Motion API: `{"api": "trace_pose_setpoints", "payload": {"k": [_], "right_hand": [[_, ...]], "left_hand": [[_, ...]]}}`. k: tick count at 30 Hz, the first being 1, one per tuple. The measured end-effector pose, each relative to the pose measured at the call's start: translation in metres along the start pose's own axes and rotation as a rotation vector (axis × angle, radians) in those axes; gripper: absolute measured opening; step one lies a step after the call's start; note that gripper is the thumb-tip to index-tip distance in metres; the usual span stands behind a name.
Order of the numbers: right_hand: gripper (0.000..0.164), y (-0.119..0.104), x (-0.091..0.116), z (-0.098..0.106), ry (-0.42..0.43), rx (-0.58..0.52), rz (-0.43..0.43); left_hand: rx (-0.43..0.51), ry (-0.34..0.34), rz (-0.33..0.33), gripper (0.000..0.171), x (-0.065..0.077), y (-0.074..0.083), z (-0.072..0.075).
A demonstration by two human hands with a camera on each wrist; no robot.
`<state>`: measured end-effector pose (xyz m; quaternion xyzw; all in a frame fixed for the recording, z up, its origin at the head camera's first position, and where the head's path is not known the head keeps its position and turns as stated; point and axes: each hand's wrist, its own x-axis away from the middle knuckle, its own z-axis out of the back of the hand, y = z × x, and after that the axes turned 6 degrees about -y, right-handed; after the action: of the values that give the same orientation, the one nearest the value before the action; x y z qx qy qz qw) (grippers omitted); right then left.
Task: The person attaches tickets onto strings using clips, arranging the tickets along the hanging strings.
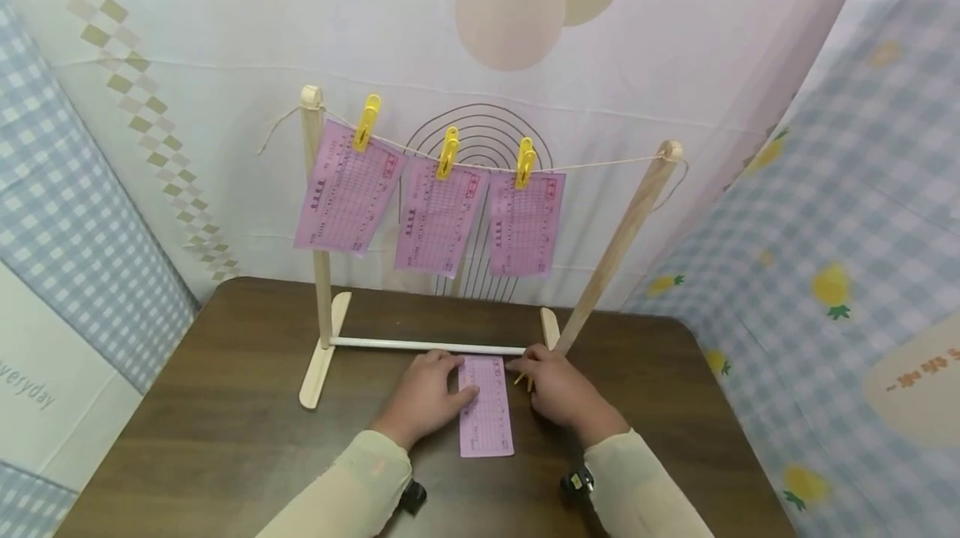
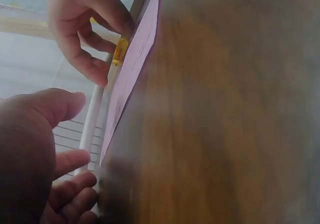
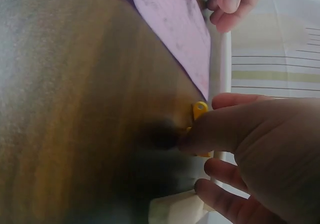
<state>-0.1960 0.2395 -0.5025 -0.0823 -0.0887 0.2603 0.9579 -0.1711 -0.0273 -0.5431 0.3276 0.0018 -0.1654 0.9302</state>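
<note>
A pink printed paper slip (image 1: pixel 486 417) lies on the table in front of the white bar of a wooden stand. At its left edge is my left hand (image 1: pixel 429 396), thumb over the paper and fingertips by the top left corner; the left wrist view shows the thumb (image 2: pixel 67 106) spread apart from the fingers. Just right of the slip, my right hand (image 1: pixel 558 388) holds a yellow clothespin (image 3: pixel 200 110) between thumb and fingers. The thumb partly hides the clothespin in the right wrist view, while one end of it shows in the left wrist view.
Three pink slips (image 1: pixel 352 192) hang from a string (image 1: pixel 607 163) by yellow clothespins (image 1: pixel 447 153). The string runs between two wooden posts (image 1: pixel 618 246), the right one leaning outward. A white bar (image 1: pixel 420 346) joins the posts' feet. Patterned cloth hangs behind the table (image 1: pixel 225 405).
</note>
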Motion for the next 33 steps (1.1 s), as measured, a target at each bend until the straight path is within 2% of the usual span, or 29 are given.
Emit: {"api": "trace_pose_setpoints", "payload": {"k": [6, 13, 19, 23, 26, 29, 33], "right_hand": [[0.059, -0.002, 0.001, -0.003, 0.016, 0.015, -0.051], [0.044, -0.002, 0.001, -0.005, 0.041, 0.036, -0.075], [0.025, -0.005, 0.001, -0.007, 0.041, 0.060, -0.044], [0.020, -0.007, 0.002, -0.007, 0.050, 0.098, -0.009], [0.016, -0.009, 0.001, -0.009, 0.072, 0.113, 0.048], [0.013, -0.010, 0.001, -0.012, 0.087, 0.123, 0.092], [0.017, -0.011, 0.000, -0.013, 0.085, 0.094, 0.103]], "left_hand": [[-0.053, -0.007, 0.036, 0.073, 0.001, 0.007, -0.001], [-0.142, -0.050, 0.050, 0.079, 0.001, 0.011, -0.002], [-0.147, -0.075, 0.031, 0.063, 0.002, 0.014, 0.002], [-0.137, -0.050, 0.001, 0.051, 0.002, 0.015, 0.004], [-0.128, -0.027, -0.018, 0.044, 0.003, 0.013, 0.002], [-0.111, -0.010, -0.037, 0.043, 0.004, 0.012, 0.000], [-0.061, 0.006, -0.056, 0.052, 0.004, 0.010, -0.001]]}}
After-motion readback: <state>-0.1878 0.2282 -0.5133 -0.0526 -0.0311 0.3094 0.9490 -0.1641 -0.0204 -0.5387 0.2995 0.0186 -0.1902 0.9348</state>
